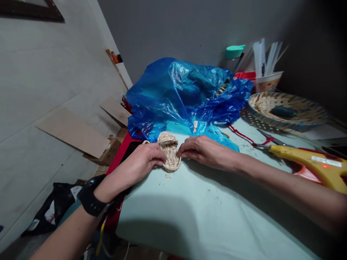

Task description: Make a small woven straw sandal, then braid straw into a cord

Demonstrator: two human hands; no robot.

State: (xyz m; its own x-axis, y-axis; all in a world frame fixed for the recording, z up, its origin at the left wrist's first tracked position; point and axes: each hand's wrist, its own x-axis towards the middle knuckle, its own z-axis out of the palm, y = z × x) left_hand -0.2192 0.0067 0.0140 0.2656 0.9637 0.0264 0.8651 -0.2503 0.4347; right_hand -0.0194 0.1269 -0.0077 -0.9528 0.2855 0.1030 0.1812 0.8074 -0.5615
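left hand has a pretty narrow pinch on one edge of the little straw slipper, right hand pinching the opposite edge.

Centre: one small tan braided-straw slipper and two bare hands, one left hand, one right hand. Lower left: one black wristband. Right edge: one yellow plastic glue gun. Upper right: one printed paper cup, one mint-green lid.
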